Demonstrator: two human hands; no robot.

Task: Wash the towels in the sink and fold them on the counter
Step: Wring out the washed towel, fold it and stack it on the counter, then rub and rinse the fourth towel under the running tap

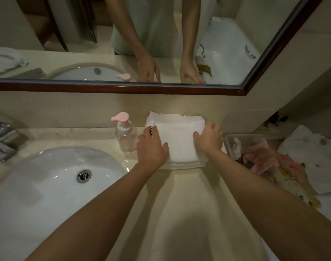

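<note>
White folded towel (179, 142), two hands (151, 147) (209, 137) pressing it, one sink (38, 176), one soap bottle (125, 135)

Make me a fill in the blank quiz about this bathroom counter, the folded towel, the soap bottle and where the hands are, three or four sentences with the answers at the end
1. Both hands, the left hand and the right hand, rest on a folded ____ towel.
2. The pump on the clear soap bottle is ____ in colour.
3. The soap bottle stands between the sink and the ____.
4. To the right of the towel, a clear tray holds crumpled ____.

Missing words: white; pink; towel; cloths
</note>
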